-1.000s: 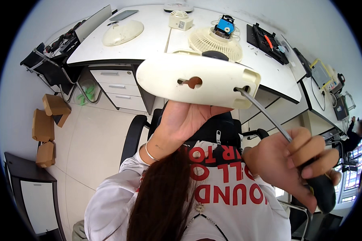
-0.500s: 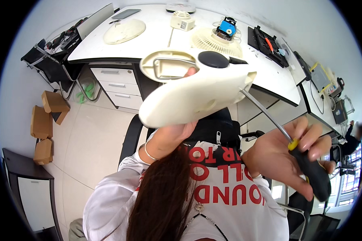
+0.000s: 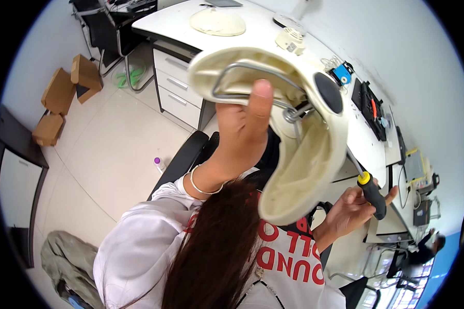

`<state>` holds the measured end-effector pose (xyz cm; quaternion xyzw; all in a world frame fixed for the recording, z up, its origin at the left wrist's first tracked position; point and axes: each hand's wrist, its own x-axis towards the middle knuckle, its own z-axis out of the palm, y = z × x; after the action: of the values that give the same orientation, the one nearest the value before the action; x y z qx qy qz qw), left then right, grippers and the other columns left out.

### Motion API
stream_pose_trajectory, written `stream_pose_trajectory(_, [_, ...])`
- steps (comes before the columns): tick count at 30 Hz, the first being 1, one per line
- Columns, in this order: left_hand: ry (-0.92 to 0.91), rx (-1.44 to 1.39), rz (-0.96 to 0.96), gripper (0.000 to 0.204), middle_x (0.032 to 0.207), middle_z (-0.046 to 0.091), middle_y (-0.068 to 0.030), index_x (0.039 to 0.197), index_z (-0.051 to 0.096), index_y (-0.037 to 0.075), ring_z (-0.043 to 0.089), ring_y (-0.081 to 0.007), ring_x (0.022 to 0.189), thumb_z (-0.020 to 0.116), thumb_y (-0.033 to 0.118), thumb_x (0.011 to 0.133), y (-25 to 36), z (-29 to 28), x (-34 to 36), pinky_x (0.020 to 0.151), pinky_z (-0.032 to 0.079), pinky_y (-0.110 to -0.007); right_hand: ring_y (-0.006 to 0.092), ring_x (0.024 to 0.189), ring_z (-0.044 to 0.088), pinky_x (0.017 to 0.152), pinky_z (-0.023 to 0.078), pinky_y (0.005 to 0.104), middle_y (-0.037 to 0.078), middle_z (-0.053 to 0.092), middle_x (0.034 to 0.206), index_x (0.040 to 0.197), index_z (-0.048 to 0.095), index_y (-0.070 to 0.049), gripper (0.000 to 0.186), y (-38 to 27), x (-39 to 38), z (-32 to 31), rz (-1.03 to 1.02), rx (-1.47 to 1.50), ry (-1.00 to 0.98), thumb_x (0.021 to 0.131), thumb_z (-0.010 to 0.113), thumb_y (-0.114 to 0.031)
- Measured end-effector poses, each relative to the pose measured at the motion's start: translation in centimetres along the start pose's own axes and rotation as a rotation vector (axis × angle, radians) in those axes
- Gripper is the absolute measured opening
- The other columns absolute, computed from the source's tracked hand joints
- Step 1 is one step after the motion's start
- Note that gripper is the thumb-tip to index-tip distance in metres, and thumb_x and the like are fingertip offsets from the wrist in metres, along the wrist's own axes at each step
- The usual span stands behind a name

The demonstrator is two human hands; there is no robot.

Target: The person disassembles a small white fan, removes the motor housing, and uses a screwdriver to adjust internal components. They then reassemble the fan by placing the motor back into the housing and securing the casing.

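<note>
My left hand (image 3: pixel 241 131) grips a curved cream plastic fan base (image 3: pixel 307 193), thumb over its inner edge. The base is tilted so its hollow underside shows, with a bent metal wire stand (image 3: pixel 242 66) and a coil inside. A dark oval pad (image 3: pixel 328 92) sits on its outer side. At the right, my right hand (image 3: pixel 343 213) holds a screwdriver (image 3: pixel 372 194) by its black and yellow handle. The screwdriver's shaft runs up to the base's right edge, and its tip is hidden behind the base.
On the white desk (image 3: pixel 172 19) lie a round cream cover (image 3: pixel 217 21), a cream motor housing (image 3: pixel 290 41), a blue part with wires (image 3: pixel 341 73) and a black tool case (image 3: pixel 368 110). Cardboard boxes (image 3: pixel 56 91) stand on the floor at left. A person (image 3: pixel 427 252) sits far right.
My left hand has turned the fan base, so its hollow underside now faces me. The screwdriver and right hand have moved left and are partly farther up. The head view has shifted.
</note>
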<state>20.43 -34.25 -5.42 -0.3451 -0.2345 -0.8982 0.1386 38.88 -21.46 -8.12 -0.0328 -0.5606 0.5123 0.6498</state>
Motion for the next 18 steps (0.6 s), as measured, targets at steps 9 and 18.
stream_pose_trajectory(9, [-0.157,0.169,-0.007,0.044,0.119,0.055,-0.016,0.123,0.044,-0.005,0.057,-0.0168,0.098,0.042,0.028,0.094,0.4,-2.6,1.4,0.086,0.046,-0.029,0.0211,0.066,0.054,0.046,0.041,0.0243,0.02,0.058,0.106,0.123,0.048,-0.009,0.055,0.5,-1.4,-1.2,0.475,0.328,0.202,0.092,0.041,-0.054])
stream_pose_trajectory(18, [-0.149,0.296,0.012,0.044,0.118,0.057,-0.0205,0.124,0.043,-0.01,0.057,-0.0244,0.106,0.041,0.02,0.091,0.4,-3.4,1.7,0.09,0.046,-0.035,0.0188,0.07,0.059,0.055,0.048,0.0253,0.016,0.06,0.1,0.125,0.042,-0.005,0.054,1.9,-3.1,-2.4,0.623,0.204,-0.127,0.096,0.037,-0.05])
